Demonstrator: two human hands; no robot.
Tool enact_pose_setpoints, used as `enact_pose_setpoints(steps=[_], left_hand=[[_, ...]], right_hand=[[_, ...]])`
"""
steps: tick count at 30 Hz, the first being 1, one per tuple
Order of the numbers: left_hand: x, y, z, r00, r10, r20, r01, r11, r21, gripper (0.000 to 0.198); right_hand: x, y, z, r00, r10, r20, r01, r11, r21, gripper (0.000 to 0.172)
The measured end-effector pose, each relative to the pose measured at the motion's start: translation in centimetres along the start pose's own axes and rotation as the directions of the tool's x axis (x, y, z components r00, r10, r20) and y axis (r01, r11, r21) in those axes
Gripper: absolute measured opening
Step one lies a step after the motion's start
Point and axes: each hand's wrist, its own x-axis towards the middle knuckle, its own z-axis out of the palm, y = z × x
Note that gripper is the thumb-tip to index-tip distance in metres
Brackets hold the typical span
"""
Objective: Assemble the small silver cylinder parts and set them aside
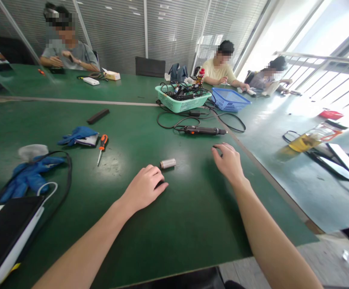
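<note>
My left hand rests on the green table, its thumb apart from the curled fingers, and nothing shows in it. Just beyond its fingertips lies a small silver cylinder, not visibly touched. To the right, my right hand is low over the table with thumb and fingers apart, holding nothing I can see. A black electric screwdriver with a cable lies beyond it. An orange-handled screwdriver lies to the left of the cylinder.
Blue gloves and a black device with cables are at the left. A green basket of tools and a blue basket stand farther back. A bottle lies at the right. Other people sit across the tables.
</note>
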Motion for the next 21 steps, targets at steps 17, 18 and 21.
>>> enact_pose_setpoints(steps=[17, 18, 21], left_hand=[[-0.2, -0.1, -0.1, 0.978, -0.092, -0.188, 0.093, 0.996, -0.004, 0.011], [-0.2, -0.1, -0.1, 0.976, -0.100, -0.191, 0.102, 0.995, -0.002, 0.011], [-0.2, -0.3, 0.2, 0.978, -0.116, -0.172, 0.120, 0.993, 0.007, 0.014]], right_hand=[[-2.7, -12.5, 2.9, 0.772, -0.587, 0.243, 0.475, 0.788, 0.393, 0.027], [-3.0, -12.4, 2.6, 0.771, -0.587, 0.246, 0.469, 0.785, 0.405, 0.027], [-3.8, -12.2, 2.2, 0.771, -0.585, 0.254, 0.447, 0.779, 0.439, 0.028]])
